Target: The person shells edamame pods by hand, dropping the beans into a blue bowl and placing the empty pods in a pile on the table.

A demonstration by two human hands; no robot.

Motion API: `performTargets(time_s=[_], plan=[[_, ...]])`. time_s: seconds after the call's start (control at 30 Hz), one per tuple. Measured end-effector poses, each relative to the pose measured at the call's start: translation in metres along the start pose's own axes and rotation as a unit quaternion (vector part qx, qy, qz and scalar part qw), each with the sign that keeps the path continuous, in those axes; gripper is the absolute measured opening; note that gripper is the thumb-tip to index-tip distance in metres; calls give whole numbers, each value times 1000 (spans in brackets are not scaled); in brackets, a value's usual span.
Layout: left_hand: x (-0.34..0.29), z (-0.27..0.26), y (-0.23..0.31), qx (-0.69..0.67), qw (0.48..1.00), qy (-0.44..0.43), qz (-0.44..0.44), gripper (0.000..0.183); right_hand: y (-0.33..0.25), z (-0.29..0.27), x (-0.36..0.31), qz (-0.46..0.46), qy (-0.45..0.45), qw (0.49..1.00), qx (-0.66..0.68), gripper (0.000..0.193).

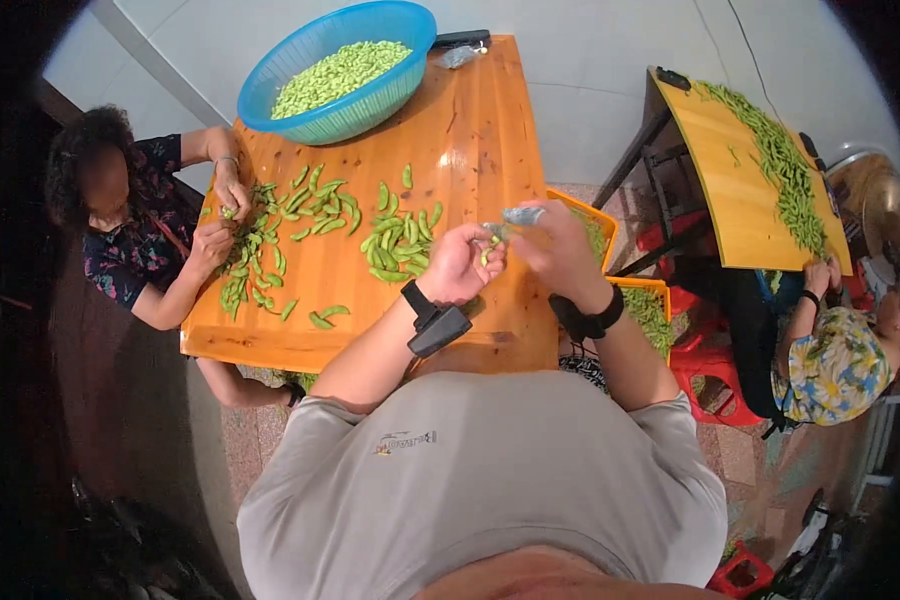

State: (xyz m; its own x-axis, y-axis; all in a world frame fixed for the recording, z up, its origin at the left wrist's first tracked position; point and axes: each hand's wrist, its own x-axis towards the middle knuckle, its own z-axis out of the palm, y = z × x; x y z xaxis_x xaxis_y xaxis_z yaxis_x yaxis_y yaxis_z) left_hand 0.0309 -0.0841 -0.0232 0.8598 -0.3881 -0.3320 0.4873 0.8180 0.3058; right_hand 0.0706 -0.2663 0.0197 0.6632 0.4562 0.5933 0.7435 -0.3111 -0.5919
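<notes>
Over the wooden table, my left hand (457, 268) pinches a green edamame pod (488, 252) between its fingertips. My right hand (562, 256) is close beside it on the right, its fingers smeared by motion. Something silvery-grey, like tape or a wrap (522, 215), covers a fingertip of that hand; what else it may hold is hard to make out. Just left of my hands lies a small heap of edamame pods (398, 242). Both my wrists carry dark bands, the left one with a boxy device (438, 330).
A blue basin (260, 100) of shelled beans stands at the table's (470, 130) far end. At left, a co-worker's hands (218, 235) work among more pods (260, 245). Orange crates (610, 225) sit right of the table. Another person works at a yellow table (715, 180) with red stools (715, 380) nearby.
</notes>
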Motion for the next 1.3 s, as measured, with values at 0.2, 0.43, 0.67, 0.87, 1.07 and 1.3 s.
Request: performTargets(time_s=[0.2, 0.43, 0.67, 0.87, 1.07, 1.3], plan=[[-11, 4, -12, 112, 985, 78, 107, 18, 1, 18, -4, -53, -37, 996, -57, 23], [-17, 10, -26, 268, 953, 108, 96, 36, -5, 12, -15, 42, -199, 961, -188, 14], [-18, 27, -29, 399, 901, 116, 125, 21, -6, 18, -20, -20, -140, 962, -232, 20], [-16, 9, -16, 244, 960, 112, 83, 14, 0, 12, -8, 155, -154, 975, -48, 23], [-17, 4, -13, 219, 965, 112, 92, 17, 6, 19, -13, 29, -87, 991, -97, 17], [-18, 16, 1, 25, 996, 84, -7, 23, 13, 25, -14, 32, -27, 999, -9, 15]])
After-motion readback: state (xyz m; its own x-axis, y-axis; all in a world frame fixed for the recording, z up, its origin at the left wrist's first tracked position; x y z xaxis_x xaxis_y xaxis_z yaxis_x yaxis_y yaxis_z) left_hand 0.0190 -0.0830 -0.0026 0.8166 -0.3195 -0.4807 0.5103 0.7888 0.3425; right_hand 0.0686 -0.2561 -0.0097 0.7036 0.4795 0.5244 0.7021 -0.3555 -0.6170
